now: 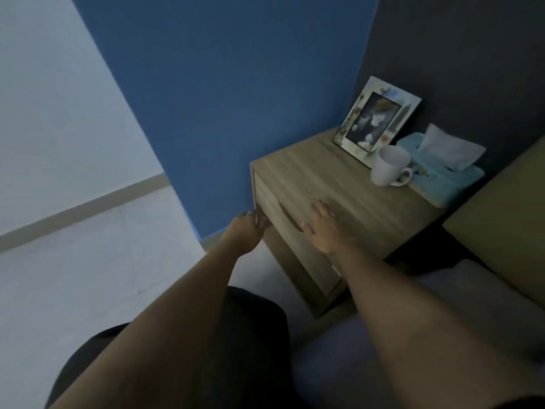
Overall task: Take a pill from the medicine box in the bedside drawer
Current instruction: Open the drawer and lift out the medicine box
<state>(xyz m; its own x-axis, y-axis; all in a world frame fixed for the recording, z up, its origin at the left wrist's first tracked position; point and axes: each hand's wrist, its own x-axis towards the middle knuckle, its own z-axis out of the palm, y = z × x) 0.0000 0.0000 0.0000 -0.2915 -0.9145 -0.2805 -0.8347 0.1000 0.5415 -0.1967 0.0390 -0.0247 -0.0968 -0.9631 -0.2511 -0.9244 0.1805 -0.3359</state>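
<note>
Bracing the nightstand with a flat, empty right hand, the left hand hooks its fingers on the shut drawer, probably to pull; the medicine box is hidden.

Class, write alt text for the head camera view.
A person's left hand grips the bedside drawer edge while the right hand rests flat on the nightstand, beside a mug, tissue box and photo frame.

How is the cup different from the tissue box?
The white mug is round and open on top; the tissue box is light blue and boxy. The mug has a handle; the tissue box has a tissue sticking out. Both sit on the wooden nightstand.
</note>
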